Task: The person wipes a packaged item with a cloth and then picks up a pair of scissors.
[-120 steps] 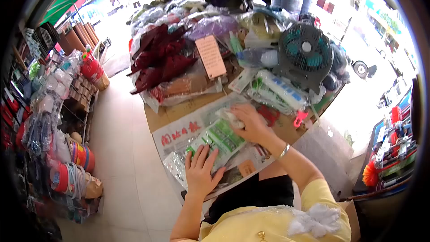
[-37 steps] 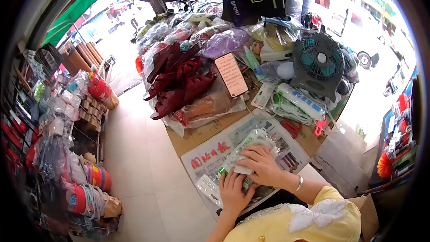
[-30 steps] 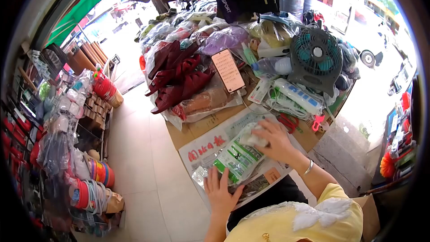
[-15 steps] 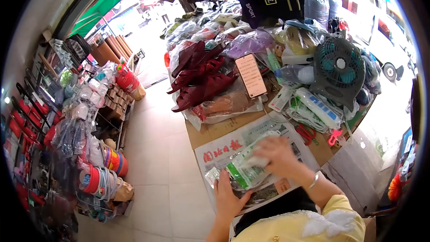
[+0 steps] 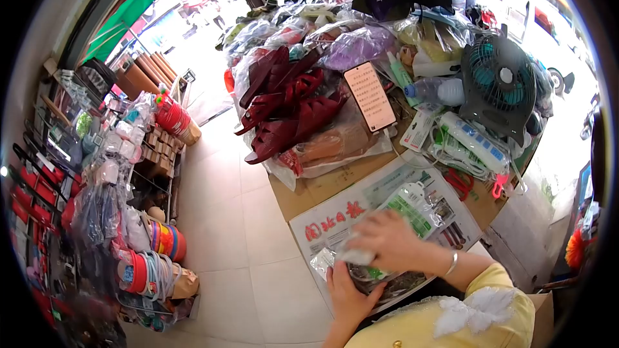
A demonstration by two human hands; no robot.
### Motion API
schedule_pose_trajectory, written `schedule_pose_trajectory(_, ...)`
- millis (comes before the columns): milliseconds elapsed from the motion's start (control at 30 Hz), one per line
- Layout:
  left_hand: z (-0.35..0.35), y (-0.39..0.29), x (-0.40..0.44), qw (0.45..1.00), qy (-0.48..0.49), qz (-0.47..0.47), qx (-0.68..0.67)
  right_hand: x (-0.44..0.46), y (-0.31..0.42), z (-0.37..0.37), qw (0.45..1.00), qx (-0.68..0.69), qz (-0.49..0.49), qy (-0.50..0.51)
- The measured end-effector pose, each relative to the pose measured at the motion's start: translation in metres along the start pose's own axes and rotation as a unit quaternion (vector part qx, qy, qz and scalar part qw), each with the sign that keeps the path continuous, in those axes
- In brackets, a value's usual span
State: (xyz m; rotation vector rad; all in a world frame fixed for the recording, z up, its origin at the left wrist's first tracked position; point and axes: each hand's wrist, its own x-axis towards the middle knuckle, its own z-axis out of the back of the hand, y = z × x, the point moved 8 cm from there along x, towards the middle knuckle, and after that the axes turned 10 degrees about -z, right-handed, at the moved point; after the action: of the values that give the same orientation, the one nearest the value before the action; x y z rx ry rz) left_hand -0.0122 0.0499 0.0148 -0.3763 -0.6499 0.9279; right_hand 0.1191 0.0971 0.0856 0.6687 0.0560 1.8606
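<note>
A clear plastic package with a green and white label [image 5: 416, 208] lies on the newspaper [image 5: 342, 201] at the table's near edge. My left hand [image 5: 350, 296] holds its lower end, thumb on one side and fingers on the other. On top of the package, my right hand [image 5: 394, 243], smeared by motion, is closed on a crumpled white cloth [image 5: 360, 252]. The cloth touches the package near my left fingertips. My right hand covers the package's middle, so what is inside cannot be made out.
Beyond the newspaper lie a lit phone [image 5: 370, 98], dark red sandals [image 5: 293, 119], a packaged power strip [image 5: 476, 142], red scissors [image 5: 459, 183], a water bottle [image 5: 435, 91] and a fan [image 5: 500, 84]. Shelves of goods [image 5: 122, 174] stand left, across the tiled floor [image 5: 213, 219].
My right hand has moved the white cloth down and left along the package, towards my left hand, uncovering more of the green label. The whole view has shifted slightly.
</note>
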Motion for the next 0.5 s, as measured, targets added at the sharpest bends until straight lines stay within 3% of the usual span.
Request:
schedule_pose_trajectory(100, 0.006, -0.007, 0.007, 1.0, -0.003, -0.021, -0.001, -0.003, -0.067, 0.018, 0.991, -0.063, -0.12, -0.023)
schedule_pose_trajectory(200, 0.006, -0.009, 0.01, 1.0, -0.007, -0.028, 0.002, -0.022, -0.117, 0.04, 0.972, -0.032, -0.222, -0.075)
schedule_pose_trajectory(267, 0.004, -0.006, 0.009, 1.0, 0.003, -0.018, 0.017, -0.028, -0.112, 0.039, 0.969, -0.035, -0.232, -0.084)
schedule_pose_trajectory(333, 0.006, -0.005, 0.012, 1.0, 0.006, 0.002, 0.001, -0.024, -0.08, 0.034, 0.974, -0.081, -0.189, -0.095)
schedule_pose_trajectory(433, -0.006, 0.01, 0.002, 1.0, 0.002, 0.021, 0.006, -0.028, -0.002, 0.003, 0.999, -0.016, -0.038, -0.004)
schedule_pose_trajectory(500, -0.008, 0.023, -0.008, 0.986, -0.124, -0.018, -0.113, -0.04, 0.035, -0.002, 0.999, 0.044, 0.023, 0.0)
